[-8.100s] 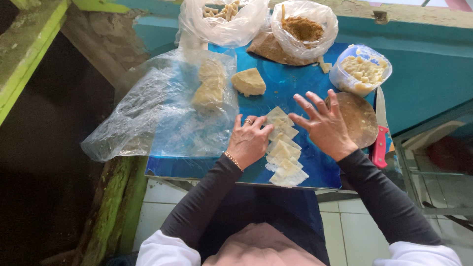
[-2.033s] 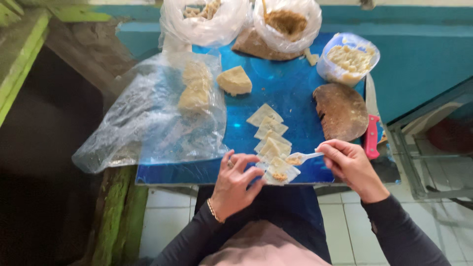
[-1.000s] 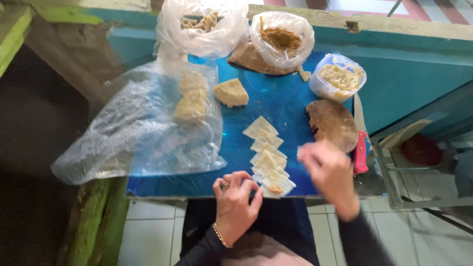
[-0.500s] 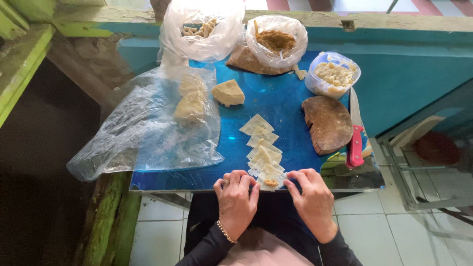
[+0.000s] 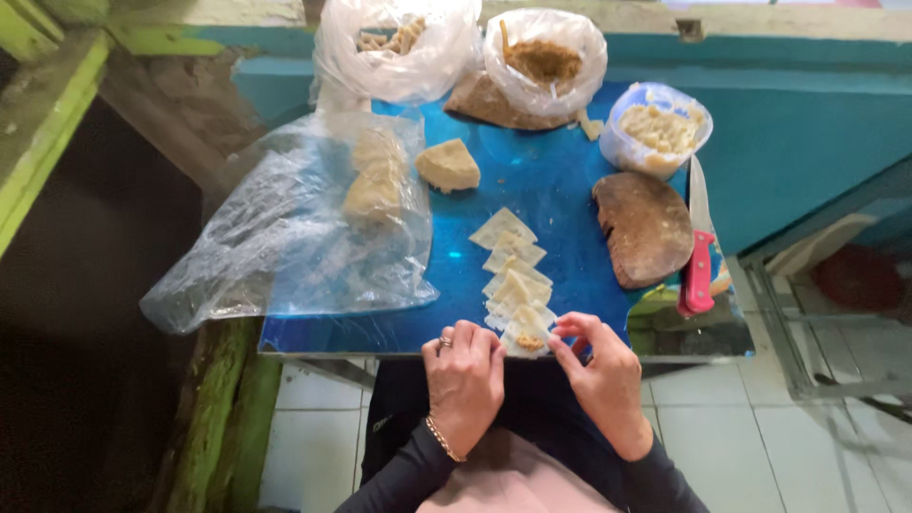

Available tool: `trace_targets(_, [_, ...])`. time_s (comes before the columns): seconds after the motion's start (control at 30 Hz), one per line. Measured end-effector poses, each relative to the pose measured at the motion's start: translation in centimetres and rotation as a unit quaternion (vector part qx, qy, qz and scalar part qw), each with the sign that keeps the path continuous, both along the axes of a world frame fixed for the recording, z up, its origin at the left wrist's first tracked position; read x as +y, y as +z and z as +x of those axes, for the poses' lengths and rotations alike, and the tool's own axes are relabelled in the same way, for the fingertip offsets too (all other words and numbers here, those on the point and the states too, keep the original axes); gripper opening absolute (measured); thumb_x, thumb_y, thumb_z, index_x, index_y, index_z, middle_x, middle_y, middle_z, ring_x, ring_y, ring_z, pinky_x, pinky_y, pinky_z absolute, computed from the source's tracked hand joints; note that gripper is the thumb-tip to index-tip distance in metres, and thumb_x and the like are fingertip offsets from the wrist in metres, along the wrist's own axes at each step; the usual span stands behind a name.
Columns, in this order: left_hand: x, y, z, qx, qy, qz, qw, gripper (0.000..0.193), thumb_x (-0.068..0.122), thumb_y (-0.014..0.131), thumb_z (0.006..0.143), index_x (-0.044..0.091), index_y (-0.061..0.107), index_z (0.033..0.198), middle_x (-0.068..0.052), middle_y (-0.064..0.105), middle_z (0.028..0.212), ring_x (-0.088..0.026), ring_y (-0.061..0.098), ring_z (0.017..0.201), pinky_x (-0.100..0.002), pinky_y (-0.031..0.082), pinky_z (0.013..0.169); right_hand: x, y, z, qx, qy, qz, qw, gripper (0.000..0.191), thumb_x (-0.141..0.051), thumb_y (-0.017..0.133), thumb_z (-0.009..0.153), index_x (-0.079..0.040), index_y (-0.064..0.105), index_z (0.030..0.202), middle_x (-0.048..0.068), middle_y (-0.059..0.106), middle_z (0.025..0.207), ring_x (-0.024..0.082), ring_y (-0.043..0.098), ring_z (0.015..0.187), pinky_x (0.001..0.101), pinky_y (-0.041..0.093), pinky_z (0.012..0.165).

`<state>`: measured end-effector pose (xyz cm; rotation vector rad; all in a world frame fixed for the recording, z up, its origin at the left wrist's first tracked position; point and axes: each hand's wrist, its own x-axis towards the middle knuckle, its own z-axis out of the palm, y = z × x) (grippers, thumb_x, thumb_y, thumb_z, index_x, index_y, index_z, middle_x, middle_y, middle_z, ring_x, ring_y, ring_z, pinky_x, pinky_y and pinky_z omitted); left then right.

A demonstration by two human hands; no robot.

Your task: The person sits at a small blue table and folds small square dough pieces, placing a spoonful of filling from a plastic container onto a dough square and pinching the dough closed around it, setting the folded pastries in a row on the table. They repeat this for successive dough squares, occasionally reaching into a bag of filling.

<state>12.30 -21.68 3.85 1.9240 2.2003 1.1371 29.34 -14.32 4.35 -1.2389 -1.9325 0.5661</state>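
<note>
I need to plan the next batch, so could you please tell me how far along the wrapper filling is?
Done: none looks folded shut. In hand: the left hand and right hand work the nearest wrapper, which has a dab of filling on it. Left: the other wrappers in the row lie flat with no filling showing.

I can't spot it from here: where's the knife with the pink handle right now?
In the head view, the knife lies at the right edge of the blue table, beside the round wooden board, blade pointing toward the tub of filling, clear of both hands.

Both hands now at nearest filled wrapper (image 5: pixel 525 338); right hand (image 5: pixel 598 370) dropped spoon.
</note>
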Motion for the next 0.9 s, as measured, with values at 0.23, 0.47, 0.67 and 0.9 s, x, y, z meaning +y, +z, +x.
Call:
trace_targets(0.23, [1.0,-0.4,-0.1,-0.036,-0.055,0.034,0.997,0.008,0.011,0.068,0.09,0.009,0.059,0.09,-0.006,0.061,0.09,-0.028,0.061,0.09,-0.043,0.042,0.079,0.0,-0.9,-0.1,0.055,-0.014,-0.017,0.998,0.029,-0.013,0.081,0.082,-0.011,0.071,0.11,0.002,0.077,0.087,0.011,0.066,0.065,0.0274,0.048,0.054])
trace_targets(0.47, [1.6,-0.3,0.5,-0.059,-0.111,0.092,0.988,0.008,0.01,0.068,0.094,0.01,0.06,0.094,-0.007,0.063,0.087,-0.028,0.063,0.086,-0.041,0.045,0.079,-0.2,-1.4,-0.7,0.046,0.007,0.06,0.997,0.03,-0.01,0.08,0.083,-0.011,0.07,0.111,0.002,0.074,0.087,0.013,0.064,0.066,0.0283,0.053,0.062])
trace_targets(0.67, [1.3,-0.6,0.0,-0.054,-0.162,0.115,0.979,0.021,0.017,0.075,0.089,0.009,0.062,0.104,-0.005,0.067,0.097,-0.027,0.064,0.093,-0.042,0.045,0.083,-0.4,-0.7,-0.2,-0.01,0.061,0.107,0.992,0.041,-0.008,0.078,0.081,-0.009,0.067,0.12,0.001,0.074,0.093,0.017,0.066,0.075,0.0326,0.054,0.072])
trace_targets(0.9, [1.7,-0.8,-0.9,-0.028,-0.207,0.114,0.971,0.017,0.011,0.073,0.091,0.013,0.067,0.107,-0.002,0.067,0.102,-0.025,0.063,0.101,-0.04,0.046,0.089,-0.4,0.4,0.7,-0.118,0.125,0.17,0.97,0.041,-0.012,0.081,0.078,-0.011,0.069,0.117,0.002,0.075,0.099,0.023,0.067,0.087,0.0364,0.051,0.075])
